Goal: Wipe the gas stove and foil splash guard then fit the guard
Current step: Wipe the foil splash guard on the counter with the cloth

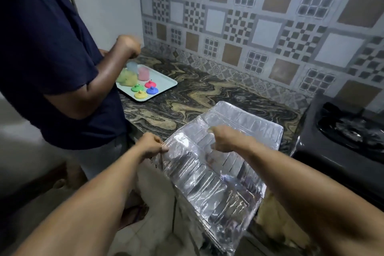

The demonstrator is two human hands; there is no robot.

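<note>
A silvery foil splash guard with ribbed panels hangs half off the front edge of the marbled counter, folded along creases. My left hand pinches its left edge. My right hand grips the foil near an upper fold. The black gas stove stands at the right, apart from the guard, with a burner grate showing. No cloth is visible.
Another person in a dark blue shirt stands at the left of the counter, a hand over a pale tray that holds small coloured lids and cups. A patterned tile wall backs the counter.
</note>
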